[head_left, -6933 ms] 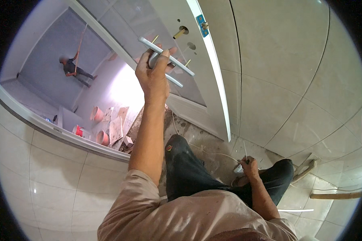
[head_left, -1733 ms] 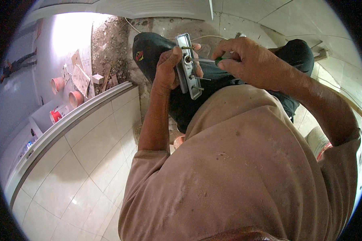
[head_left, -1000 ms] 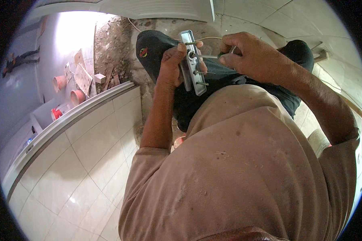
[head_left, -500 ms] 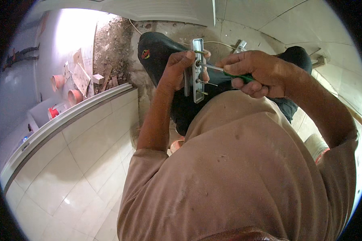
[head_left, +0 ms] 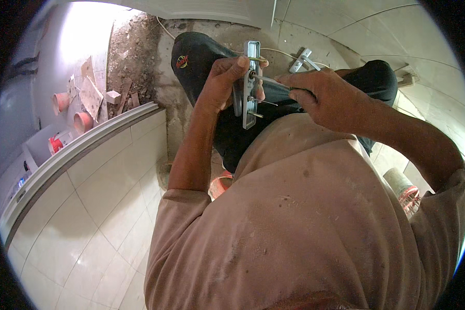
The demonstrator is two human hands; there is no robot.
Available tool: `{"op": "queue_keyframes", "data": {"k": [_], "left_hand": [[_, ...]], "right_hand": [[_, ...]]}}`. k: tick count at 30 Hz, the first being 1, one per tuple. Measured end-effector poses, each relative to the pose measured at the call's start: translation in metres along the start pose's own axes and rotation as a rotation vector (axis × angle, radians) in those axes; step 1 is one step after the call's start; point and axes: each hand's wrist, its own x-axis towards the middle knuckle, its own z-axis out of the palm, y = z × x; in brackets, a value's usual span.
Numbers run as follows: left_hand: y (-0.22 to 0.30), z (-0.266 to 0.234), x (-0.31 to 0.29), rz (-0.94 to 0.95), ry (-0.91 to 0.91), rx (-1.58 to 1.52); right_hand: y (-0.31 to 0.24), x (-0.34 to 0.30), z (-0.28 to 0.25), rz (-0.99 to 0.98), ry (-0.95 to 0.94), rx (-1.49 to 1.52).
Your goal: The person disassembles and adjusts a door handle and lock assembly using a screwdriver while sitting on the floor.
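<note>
One handle plate (head_left: 249, 108), back face to the right, grasped in left hand (head_left: 226, 80) above the thighs; contact between lower end and shirt (head_left: 294, 206) hard to tell. Thumb by the left edge, fingers (head_left: 261, 93) showing past the right edge. Lever (head_left: 237, 101) on the far side.

Right hand (head_left: 328, 98) closed round a screwdriver (head_left: 267, 80), tip at the round hub (head_left: 252, 75), upper half of plate.

Change since half a second ago: right hand rolled over, back of it now hiding most of the green grip; tip still at hub. Reads as a turning stroke or regrip, work at the hub probably unfinished. Second handle (head_left: 300, 60) now in full sight, on the floor (head_left: 274, 37), near its edge along the wall tiles (head_left: 369, 31).

Room to twist the wrist between plate and right knee (head_left: 380, 77); tighter leftward, dark trousers close behind lever. Posts (head_left: 256, 114) jutting past plate's right edge: possible snag for knuckles.
</note>
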Motion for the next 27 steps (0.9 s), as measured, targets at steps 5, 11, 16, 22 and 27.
{"op": "queue_keyframes", "data": {"k": [5,11,16,22,27], "left_hand": [[-0.006,-0.003,0.000,0.023,0.010,0.043],[-0.006,0.004,0.006,0.008,0.071,-0.033],[-0.002,0.013,0.002,0.076,0.086,-0.202],[0.007,0.022,-0.030,0.046,0.080,0.007],[-0.007,0.022,-0.049,-0.039,0.213,0.175]], "right_hand": [[0.001,-0.003,0.005,-0.038,0.024,-0.399],[0.009,0.005,-0.004,-0.071,0.078,-0.546],[0.008,0.006,-0.036,0.235,-0.051,0.643],[-0.013,-0.015,-0.023,0.594,-0.205,1.292],[-0.022,-0.014,-0.005,0.739,-0.338,1.347]]}}
